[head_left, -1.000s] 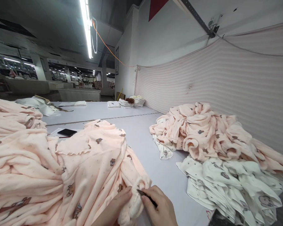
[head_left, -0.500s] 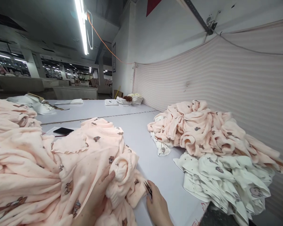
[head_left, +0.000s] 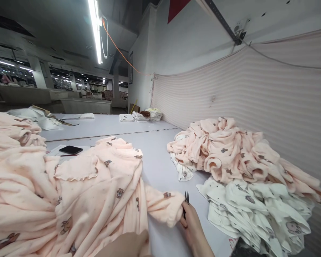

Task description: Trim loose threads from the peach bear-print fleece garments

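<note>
A pale pink fleece garment [head_left: 104, 185] with small bear prints lies heaped in front of me. Its sleeve [head_left: 163, 205] stretches out to the right over the table. My right hand [head_left: 192, 222] is closed at the cuff, pinching it, and also holds dark thread snips [head_left: 186, 200], their points upward. Low at the bottom edge, my left hand [head_left: 131, 244] is over the near side of the garment; its fingers are blurred and partly out of frame.
Pink garments [head_left: 222, 146] are piled at the right, with white printed pieces [head_left: 256, 207] below them. A phone [head_left: 71, 150] lies on paper behind the near garment. Stacks of white cloth [head_left: 147, 115] sit at the back of the table [head_left: 160, 139]. A striped cloth [head_left: 230, 85] hangs along the wall.
My right hand has moved right and slightly up and now grips the cuff, drawing the sleeve out straight. The left hand has left the rolled sleeve and dropped to the bottom edge.
</note>
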### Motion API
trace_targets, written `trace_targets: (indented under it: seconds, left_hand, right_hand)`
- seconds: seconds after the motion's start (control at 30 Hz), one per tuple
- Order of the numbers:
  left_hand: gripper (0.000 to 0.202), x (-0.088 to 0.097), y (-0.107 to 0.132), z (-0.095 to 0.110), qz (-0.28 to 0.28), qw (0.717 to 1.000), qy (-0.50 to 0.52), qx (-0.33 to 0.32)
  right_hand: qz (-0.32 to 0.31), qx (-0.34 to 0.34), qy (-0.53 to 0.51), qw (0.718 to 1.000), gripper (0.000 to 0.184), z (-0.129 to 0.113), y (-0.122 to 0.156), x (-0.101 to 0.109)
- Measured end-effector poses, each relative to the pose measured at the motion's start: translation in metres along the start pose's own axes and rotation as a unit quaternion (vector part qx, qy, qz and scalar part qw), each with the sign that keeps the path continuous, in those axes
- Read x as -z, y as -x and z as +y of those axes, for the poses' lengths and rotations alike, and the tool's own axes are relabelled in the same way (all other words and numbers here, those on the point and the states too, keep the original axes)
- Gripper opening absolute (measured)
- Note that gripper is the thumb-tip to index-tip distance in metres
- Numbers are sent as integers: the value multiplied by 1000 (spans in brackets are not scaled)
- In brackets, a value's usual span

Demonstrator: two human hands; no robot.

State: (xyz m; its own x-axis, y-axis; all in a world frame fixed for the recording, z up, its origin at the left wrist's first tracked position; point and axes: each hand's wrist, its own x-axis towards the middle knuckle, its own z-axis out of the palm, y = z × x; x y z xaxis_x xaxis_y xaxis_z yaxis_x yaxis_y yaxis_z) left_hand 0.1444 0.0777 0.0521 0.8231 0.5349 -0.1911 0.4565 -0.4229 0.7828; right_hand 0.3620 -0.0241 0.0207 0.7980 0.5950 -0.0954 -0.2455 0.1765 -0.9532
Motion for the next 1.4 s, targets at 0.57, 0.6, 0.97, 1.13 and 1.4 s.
trace_targets:
  seconds: [0.57, 0.6, 0.97, 1.13, 1.4]
  left_hand:
    - [14, -52, -34, 28, 189, 937, 267, -123]
    - [12, -53, -33, 28, 196, 935, 271, -117]
    - [18, -50, -31, 31, 164, 968, 188, -36]
    - [19, -39, -20, 25, 176, 922, 343, -38]
    - [14, -40, -16, 20, 102, 821, 558, -68]
  right_hand:
    - [-44, 274, 423, 863, 21, -3, 39, -21]
    - [-52, 242, 390, 887, 16, -2, 36, -23]
    - [-29, 194, 204, 959, 28, 27, 55, -29]
    - [-69, 294, 305, 903, 16, 5, 65, -24]
    - [-125, 288, 441, 841, 28, -8, 68, -14]
